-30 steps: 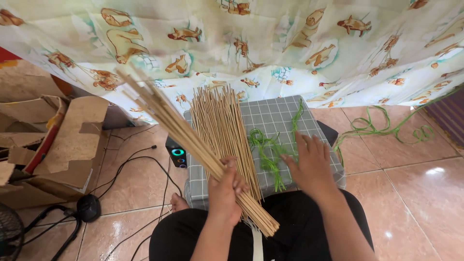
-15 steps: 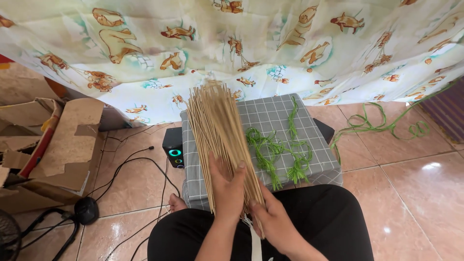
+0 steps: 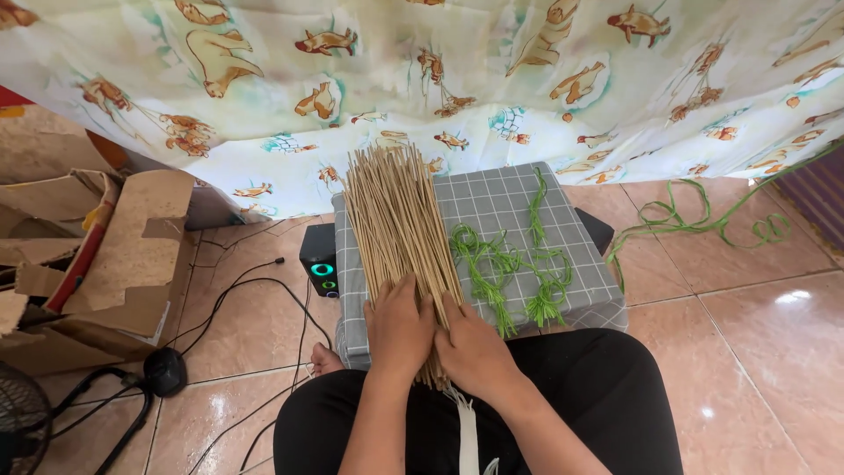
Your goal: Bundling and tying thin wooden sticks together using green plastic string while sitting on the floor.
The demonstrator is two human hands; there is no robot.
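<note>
While both hands sat low over the lap, here's how things lay, near to far:

Left hand (image 3: 400, 330): palm down on the near end of the stick bundle (image 3: 400, 220), fingers close together and curled over the sticks, pressing on them.
Right hand (image 3: 475, 352): just beside the left one and touching it, fingers narrow and wrapped around the bundle's near right edge. Couldn't tell how far under they went.
Stick bundle: thin pale sticks, running straight away from the fingertips and fanning out a bit at the far end. It lay on the left half of the grey checked cushion (image 3: 501, 207).
Green strips (image 3: 497, 268): loose tangle on the cushion, just right of the right-hand fingers, not touching them.
Small speaker (image 3: 320, 264): black with a glowing ring, on the floor left of the left-hand fingers, against the cushion's side.
Patterned cloth (image 3: 492, 70): hung well beyond the fingertips, past the stick tips.
</note>
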